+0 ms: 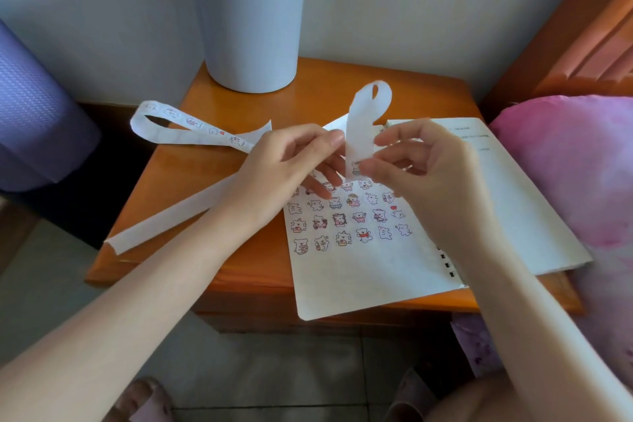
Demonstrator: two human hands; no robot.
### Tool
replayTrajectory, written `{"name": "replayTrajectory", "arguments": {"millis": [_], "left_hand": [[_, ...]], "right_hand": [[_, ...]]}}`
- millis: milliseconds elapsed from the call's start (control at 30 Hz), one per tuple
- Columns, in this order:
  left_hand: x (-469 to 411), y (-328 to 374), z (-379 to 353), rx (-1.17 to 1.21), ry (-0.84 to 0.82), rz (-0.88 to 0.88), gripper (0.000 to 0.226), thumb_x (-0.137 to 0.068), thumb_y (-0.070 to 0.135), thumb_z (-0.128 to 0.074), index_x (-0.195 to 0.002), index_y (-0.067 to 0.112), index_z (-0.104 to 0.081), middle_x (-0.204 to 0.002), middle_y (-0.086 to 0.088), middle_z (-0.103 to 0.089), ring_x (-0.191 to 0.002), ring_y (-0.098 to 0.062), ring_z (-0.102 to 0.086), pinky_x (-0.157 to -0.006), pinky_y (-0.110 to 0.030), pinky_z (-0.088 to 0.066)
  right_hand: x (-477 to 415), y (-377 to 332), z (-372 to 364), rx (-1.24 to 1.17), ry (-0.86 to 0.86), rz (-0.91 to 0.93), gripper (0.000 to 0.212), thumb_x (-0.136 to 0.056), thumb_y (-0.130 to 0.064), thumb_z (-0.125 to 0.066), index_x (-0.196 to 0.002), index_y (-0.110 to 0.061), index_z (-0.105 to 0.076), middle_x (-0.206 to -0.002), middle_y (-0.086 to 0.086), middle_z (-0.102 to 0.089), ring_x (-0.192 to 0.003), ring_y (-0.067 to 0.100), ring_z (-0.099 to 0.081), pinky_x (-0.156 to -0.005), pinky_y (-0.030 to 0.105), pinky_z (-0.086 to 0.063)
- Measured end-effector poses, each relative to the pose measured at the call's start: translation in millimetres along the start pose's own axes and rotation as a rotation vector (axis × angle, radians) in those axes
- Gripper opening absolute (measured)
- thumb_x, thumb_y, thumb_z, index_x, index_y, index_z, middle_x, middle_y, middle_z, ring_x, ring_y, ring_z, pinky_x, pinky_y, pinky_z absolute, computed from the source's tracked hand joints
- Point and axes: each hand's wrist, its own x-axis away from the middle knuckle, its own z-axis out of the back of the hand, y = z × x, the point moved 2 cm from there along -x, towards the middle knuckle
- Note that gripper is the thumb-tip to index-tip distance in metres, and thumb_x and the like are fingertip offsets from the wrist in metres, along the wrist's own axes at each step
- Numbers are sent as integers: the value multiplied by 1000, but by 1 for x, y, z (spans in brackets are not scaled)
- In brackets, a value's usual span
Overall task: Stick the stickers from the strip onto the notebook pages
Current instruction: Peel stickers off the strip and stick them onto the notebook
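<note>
An open spiral notebook [359,281] lies on the wooden bedside table [219,271]; its left page carries several rows of small cartoon stickers [342,221]. A long white sticker strip [191,128] loops across the table's left side and curls upward in the middle. My left hand [291,164] pinches the raised part of the strip just above the page. My right hand [414,161] pinches the strip's lower end, where one sticker [356,168] shows between the fingertips. An empty stretch of backing [171,216] trails off toward the table's front left corner.
A pale grey bin [250,20] stands at the back of the table against the wall. A pink pillow [575,175] and wooden bed frame [582,34] lie to the right. A purple rolled mat [30,113] is at the left. Tiled floor and slippered feet are below.
</note>
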Motion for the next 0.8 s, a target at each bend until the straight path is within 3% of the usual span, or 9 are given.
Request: {"name": "replayTrajectory", "arguments": {"millis": [300,800], "left_hand": [[-1,-2,0,-63,35,7,11,-87,19,-63,-95,13,-68,-80,6,-70,-72,-7,-69,-59,-15,-53],[0,-1,-1,-53,34,12,9,-88,17,-63,-90,11,-68,-77,2,-69,-71,-9,-69,-60,-19,-55]], "right_hand": [[-1,-2,-4,47,10,64,12,-78,-16,-74,-88,-18,-69,-81,-8,-71,-73,8,-66,-66,25,-55],[-1,-1,-5,153,28,166,9,-80,-16,-73,-88,-16,-71,-78,-10,-70,-73,4,-65,-63,17,-51]]}}
